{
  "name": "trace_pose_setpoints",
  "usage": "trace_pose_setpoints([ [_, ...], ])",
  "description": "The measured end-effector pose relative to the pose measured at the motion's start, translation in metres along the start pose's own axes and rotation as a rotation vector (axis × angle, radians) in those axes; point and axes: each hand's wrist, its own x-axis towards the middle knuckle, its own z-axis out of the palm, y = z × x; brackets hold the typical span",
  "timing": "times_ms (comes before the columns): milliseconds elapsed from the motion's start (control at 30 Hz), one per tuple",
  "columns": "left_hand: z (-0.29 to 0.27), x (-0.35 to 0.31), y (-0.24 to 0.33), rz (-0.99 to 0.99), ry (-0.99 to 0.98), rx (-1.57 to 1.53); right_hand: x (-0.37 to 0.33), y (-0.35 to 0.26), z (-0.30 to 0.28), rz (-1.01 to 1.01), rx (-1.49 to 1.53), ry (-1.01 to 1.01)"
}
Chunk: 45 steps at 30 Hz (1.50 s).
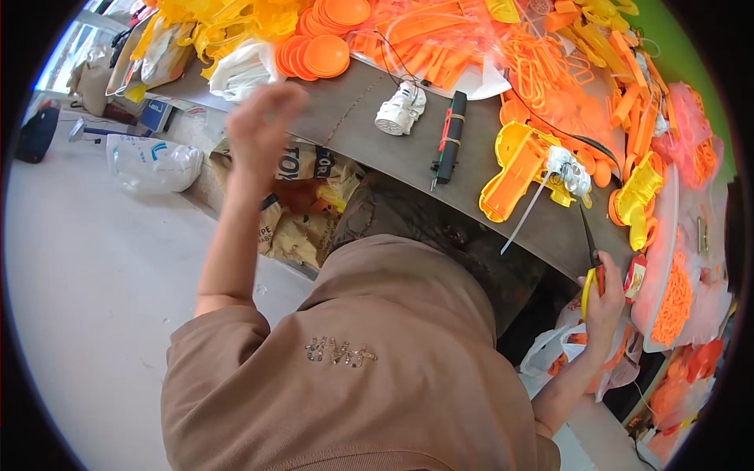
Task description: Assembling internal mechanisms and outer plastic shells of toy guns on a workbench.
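Observation:
My right hand (603, 304) grips a pair of scissors (591, 275) with yellow and red handles; their dark blades point up toward the table. My left hand (263, 125) is raised near the table's left edge, smeared by motion, and its fingers cannot be made out. Beyond the scissors' tip lies a yellow and orange plastic housing (514, 177) with a white mechanism (567, 171) and a pale strip (525, 216) sticking out. Another white mechanism (400, 108) with a thin black wire rests mid-table. Beside it lies a dark electric screwdriver (450, 140) with a rubber band around it.
Orange discs (326, 55), yellow parts (224, 23) and bagged orange pieces (428, 39) crowd the grey table's (345, 118) far side. Orange chains (674, 306) fill a bin at the right. Paper sacks (302, 224) stand under the left edge; plastic bags (561, 349) hang below the right.

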Motion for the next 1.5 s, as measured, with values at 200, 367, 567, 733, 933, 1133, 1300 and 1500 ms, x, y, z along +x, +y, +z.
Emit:
trace_pose_setpoints([
  [200, -0.033, 0.047, -0.102, 0.258, 0.015, 0.543, 0.029, 0.011, 0.002, -0.119, -0.102, 0.007],
  [367, -0.021, 0.052, -0.114, 0.214, -0.015, 0.455, 0.035, 0.019, 0.009, -0.084, -0.154, 0.027],
  [567, -0.022, 0.044, -0.124, 0.369, 0.039, 0.338, 0.037, 0.013, 0.014, -0.134, -0.212, 0.157],
  [733, -0.022, 0.039, -0.088, 0.417, 0.228, 0.3, 0.013, -0.056, 0.04, -0.215, -0.037, 0.245],
  [933, 0.036, 0.014, 0.061, 0.62, -0.109, -0.196, -0.01, -0.1, 0.111, 0.124, 0.634, 0.076],
  [1133, 0.106, -0.001, 0.145, 1.013, -0.762, -0.419, -0.015, -0.093, 0.105, 0.337, 1.068, -0.083],
  [1300, 0.151, -0.008, 0.161, 1.157, -0.88, -0.504, -0.004, -0.08, 0.061, 0.16, 0.869, -0.161],
  [1500, 0.166, -0.008, 0.169, 0.935, -0.908, -0.699, 0.014, -0.058, 0.027, -0.111, 0.584, -0.118],
])
